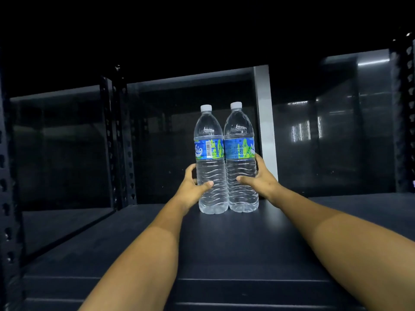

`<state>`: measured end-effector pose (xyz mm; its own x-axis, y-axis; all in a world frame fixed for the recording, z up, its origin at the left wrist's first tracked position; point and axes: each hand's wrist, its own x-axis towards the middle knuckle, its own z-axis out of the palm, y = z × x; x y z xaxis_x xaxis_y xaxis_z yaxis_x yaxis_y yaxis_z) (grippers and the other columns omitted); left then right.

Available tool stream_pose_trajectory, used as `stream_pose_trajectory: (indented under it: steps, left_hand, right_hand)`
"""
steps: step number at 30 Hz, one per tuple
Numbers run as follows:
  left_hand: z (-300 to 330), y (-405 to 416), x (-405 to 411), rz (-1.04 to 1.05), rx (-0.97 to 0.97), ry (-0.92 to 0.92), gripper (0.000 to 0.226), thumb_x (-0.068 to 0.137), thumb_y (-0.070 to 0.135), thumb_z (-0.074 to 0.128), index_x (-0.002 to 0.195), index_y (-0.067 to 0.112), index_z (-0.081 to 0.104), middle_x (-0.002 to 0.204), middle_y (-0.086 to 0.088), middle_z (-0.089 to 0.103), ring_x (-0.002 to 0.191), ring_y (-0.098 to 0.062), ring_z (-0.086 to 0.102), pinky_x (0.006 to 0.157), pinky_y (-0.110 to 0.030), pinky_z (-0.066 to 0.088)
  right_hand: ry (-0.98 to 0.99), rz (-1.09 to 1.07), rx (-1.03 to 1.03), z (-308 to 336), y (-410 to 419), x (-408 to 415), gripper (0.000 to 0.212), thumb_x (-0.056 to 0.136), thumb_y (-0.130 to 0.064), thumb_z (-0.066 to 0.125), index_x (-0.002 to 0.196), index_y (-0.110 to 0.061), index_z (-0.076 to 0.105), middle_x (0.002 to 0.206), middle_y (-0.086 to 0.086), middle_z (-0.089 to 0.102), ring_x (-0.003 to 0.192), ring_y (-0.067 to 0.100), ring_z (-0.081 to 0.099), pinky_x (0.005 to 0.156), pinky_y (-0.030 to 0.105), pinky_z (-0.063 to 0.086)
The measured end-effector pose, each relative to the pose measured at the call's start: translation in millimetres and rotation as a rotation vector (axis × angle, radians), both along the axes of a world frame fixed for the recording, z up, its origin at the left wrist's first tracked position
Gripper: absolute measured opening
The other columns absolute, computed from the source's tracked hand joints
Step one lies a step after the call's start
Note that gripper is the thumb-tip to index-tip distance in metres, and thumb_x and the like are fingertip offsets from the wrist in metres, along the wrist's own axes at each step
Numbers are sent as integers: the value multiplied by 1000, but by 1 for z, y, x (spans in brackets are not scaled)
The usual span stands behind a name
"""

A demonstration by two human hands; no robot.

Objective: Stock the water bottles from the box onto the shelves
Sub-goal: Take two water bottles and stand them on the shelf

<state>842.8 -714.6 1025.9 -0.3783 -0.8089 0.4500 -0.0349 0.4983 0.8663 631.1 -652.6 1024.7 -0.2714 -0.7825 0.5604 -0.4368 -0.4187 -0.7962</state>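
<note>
Two clear water bottles with white caps and blue-green labels stand upright, side by side and touching, on the dark shelf board (224, 248). My left hand (194, 184) grips the lower half of the left bottle (210, 131), thumb across its front. My right hand (260, 178) grips the lower half of the right bottle (239, 129) in the same way. Both bottle bases look to be resting on the board, about halfway back. The box is out of view.
Perforated black uprights (118, 140) stand behind on the left, and another upright (404, 113) rises at the right edge. A pale vertical panel (266, 122) stands behind the right bottle. A dark reflective back wall (314, 135) closes the bay.
</note>
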Motion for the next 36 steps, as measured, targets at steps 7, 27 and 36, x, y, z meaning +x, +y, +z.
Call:
stream_pose_trajectory:
  steps: [7, 27, 36]
  left_hand:
    - [-1, 2, -4, 161, -85, -65, 65, 83, 25, 76, 137, 22, 41, 115, 0, 65, 102, -15, 64, 97, -43, 51]
    - [1, 5, -4, 100, -17, -64, 67, 88, 20, 71, 142, 25, 32, 107, 3, 64, 101, -17, 65, 96, -44, 52]
    - [4, 12, -6, 8, -17, 3, 80, 90, 12, 67, 151, 31, 18, 123, 2, 62, 108, -11, 61, 85, -26, 47]
  right_hand:
    - [50, -70, -79, -3, 12, 6, 91, 77, -27, 82, 146, -35, 24, 111, -17, 58, 107, 12, 58, 92, 27, 44]
    - [-19, -87, -57, 2, 15, 6, 81, 80, -20, 79, 144, -33, 32, 113, -7, 67, 104, 15, 64, 98, 38, 51]
    - [-26, -32, -74, 7, 14, 6, 79, 83, -8, 72, 141, -44, 32, 107, -16, 66, 99, 8, 65, 97, 38, 51]
